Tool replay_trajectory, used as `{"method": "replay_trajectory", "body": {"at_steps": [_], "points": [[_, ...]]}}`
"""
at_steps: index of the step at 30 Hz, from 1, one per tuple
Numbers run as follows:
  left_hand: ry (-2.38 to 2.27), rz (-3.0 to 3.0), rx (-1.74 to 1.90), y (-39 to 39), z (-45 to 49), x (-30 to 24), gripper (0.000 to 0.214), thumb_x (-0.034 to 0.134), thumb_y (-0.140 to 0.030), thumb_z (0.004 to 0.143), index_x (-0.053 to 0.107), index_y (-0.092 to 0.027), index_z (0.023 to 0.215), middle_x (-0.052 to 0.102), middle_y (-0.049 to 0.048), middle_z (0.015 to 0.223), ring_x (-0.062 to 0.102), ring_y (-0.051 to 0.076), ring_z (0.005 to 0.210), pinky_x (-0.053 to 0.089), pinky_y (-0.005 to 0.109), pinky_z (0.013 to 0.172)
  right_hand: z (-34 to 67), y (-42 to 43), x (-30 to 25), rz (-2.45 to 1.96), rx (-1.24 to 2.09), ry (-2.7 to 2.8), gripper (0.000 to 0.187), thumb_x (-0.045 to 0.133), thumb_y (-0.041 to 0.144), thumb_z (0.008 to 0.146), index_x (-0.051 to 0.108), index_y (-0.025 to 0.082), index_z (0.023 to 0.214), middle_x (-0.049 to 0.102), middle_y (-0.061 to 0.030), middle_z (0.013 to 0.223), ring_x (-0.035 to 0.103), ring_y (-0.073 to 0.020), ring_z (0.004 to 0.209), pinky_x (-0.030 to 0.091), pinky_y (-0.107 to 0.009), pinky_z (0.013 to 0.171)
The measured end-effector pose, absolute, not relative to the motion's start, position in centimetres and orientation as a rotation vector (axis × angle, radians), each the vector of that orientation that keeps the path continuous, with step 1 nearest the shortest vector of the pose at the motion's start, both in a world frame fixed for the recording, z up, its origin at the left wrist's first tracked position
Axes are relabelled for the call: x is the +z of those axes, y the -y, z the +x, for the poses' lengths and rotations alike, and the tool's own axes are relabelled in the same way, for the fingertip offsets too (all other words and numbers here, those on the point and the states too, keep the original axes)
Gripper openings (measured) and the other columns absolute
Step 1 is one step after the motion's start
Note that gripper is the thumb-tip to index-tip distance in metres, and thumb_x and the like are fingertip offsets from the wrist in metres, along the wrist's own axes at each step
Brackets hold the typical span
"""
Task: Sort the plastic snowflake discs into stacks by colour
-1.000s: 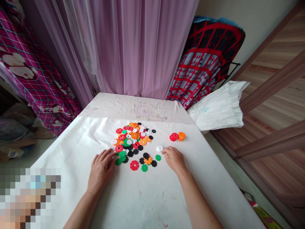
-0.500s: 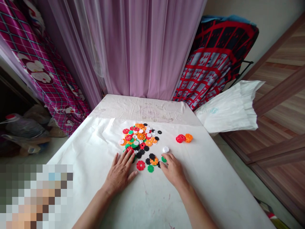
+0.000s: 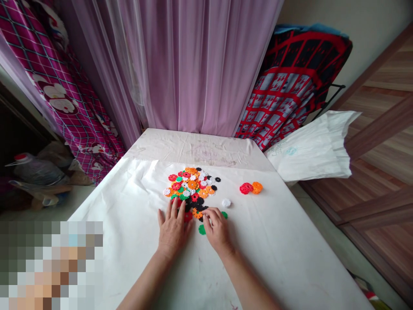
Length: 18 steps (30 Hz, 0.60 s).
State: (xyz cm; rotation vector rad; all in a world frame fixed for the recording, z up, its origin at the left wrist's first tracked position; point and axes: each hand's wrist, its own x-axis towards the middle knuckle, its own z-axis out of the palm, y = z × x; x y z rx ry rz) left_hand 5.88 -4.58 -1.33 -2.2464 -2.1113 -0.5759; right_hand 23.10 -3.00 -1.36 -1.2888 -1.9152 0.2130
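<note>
Many slotted plastic discs in red, orange, green, white and black form a loose pile (image 3: 192, 184) on the white-covered table. My left hand (image 3: 172, 226) lies open, palm down, its fingertips over black and red discs at the pile's near edge. Close by, my right hand (image 3: 217, 226) has bent fingers, thumb and forefinger slightly apart, beside an orange disc (image 3: 197, 213). One green disc (image 3: 202, 229) lies by its thumb, and another green disc (image 3: 224, 214) is partly hidden behind its knuckles. What lies under both palms is hidden.
Off to the right are a red cluster of discs (image 3: 246, 188) touching an orange cluster (image 3: 257, 187). A white disc stack (image 3: 226, 202) lies nearer. Beyond the table's right edge leans a white bag (image 3: 316, 148); purple curtains (image 3: 200, 64) hang behind.
My right hand has moved left, and the orange and black discs near it have shifted left toward the pile. My left hand has moved slightly right, now partly covering the red disc.
</note>
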Motion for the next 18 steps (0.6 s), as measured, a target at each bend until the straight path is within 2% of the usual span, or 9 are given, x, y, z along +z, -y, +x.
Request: {"method": "replay_trajectory", "body": {"at_steps": [4, 9, 13, 18], "points": [[2.166, -2.172, -0.692, 4.2, 3.8, -1.4, 0.056, 0.045, -0.042, 0.094, 0.046, -0.022, 0.146, 0.043, 0.0171, 0.154, 0.034, 0.035, 0.145, 0.025, 0.064, 0.114, 23.7, 5.2, -0.7, -1.355, 0.199, 2.051, 0.016, 0.053, 0.016, 0.088, 0.068, 0.023, 0.09, 0.066, -0.0032, 0.085, 0.062, -0.0174, 0.082, 0.049, -0.028, 0.076], [2.255, -2.049, -0.849, 3.7, 0.8, -1.7, 0.052, 0.042, -0.044, 0.096, 0.049, -0.024, 0.143, 0.047, 0.0153, 0.151, 0.039, 0.033, 0.142, 0.026, 0.061, 0.115, 24.0, 4.7, -1.2, -1.326, 0.17, 2.095, 0.019, 0.055, 0.014, 0.089, 0.069, 0.024, 0.097, 0.07, -0.0045, 0.097, 0.062, -0.0184, 0.091, 0.048, -0.029, 0.082], [2.316, -1.962, -0.907, 3.0, -0.8, -1.7, 0.05, 0.042, -0.045, 0.095, 0.052, -0.024, 0.139, 0.05, 0.0148, 0.149, 0.04, 0.033, 0.141, 0.027, 0.06, 0.115, 24.2, 2.1, -1.2, -1.384, 0.137, 2.019, 0.021, 0.049, 0.016, 0.093, 0.069, 0.021, 0.097, 0.071, -0.0062, 0.095, 0.064, -0.0187, 0.09, 0.049, -0.03, 0.083], [2.334, -2.013, -0.865, 2.9, -1.1, -1.5, 0.049, 0.04, -0.044, 0.095, 0.054, -0.023, 0.137, 0.05, 0.0138, 0.149, 0.042, 0.032, 0.14, 0.03, 0.057, 0.115, 23.9, -1.3, 1.3, -1.532, 0.205, 2.169, 0.026, 0.056, 0.009, 0.085, 0.071, 0.024, 0.1, 0.072, -0.004, 0.105, 0.063, -0.0194, 0.097, 0.049, -0.03, 0.086]]}}
